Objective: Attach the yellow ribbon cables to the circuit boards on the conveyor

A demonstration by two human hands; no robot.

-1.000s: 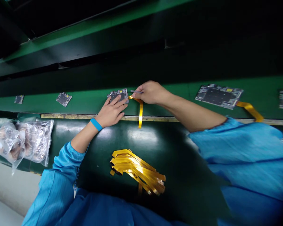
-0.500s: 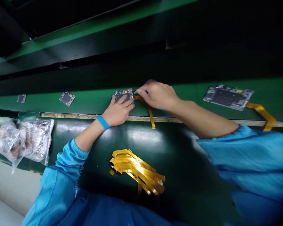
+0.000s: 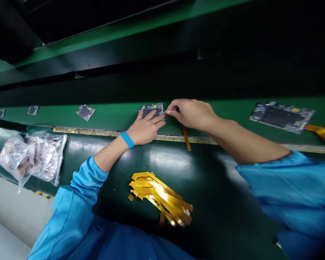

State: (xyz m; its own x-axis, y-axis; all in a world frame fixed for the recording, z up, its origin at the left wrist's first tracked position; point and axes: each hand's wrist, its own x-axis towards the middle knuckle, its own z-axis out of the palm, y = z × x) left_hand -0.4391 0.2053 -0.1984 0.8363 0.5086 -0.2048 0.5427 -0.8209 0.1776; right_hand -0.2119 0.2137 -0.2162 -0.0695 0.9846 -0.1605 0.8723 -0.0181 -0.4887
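My left hand (image 3: 145, 129) lies flat on a small circuit board (image 3: 152, 111), fingers spread across it, holding it on the green conveyor belt (image 3: 116, 113). My right hand (image 3: 191, 114) is pinched at the board's right edge, its fingertips close against it. An amber flex cable (image 3: 186, 139) runs out from under that hand and hangs over the belt's edge. Its upper part is hidden by my fingers. A thin grey tool seen earlier does not show now. A loose stack of amber flex cables (image 3: 160, 198) lies on the dark green bench (image 3: 206, 173) below my arms.
More circuit boards sit along the belt: one (image 3: 85, 112) to the left and a larger one (image 3: 281, 116) to the right, with an amber cable (image 3: 321, 131) attached. Clear plastic bags (image 3: 31, 158) of packed parts lie on the bench's left. A metal-edged rail (image 3: 124, 133) separates belt and bench.
The belt has carried the boards to the right, and both my hands have followed the held board. The right hand has come closer to the board, and the grey tool has dropped from view.
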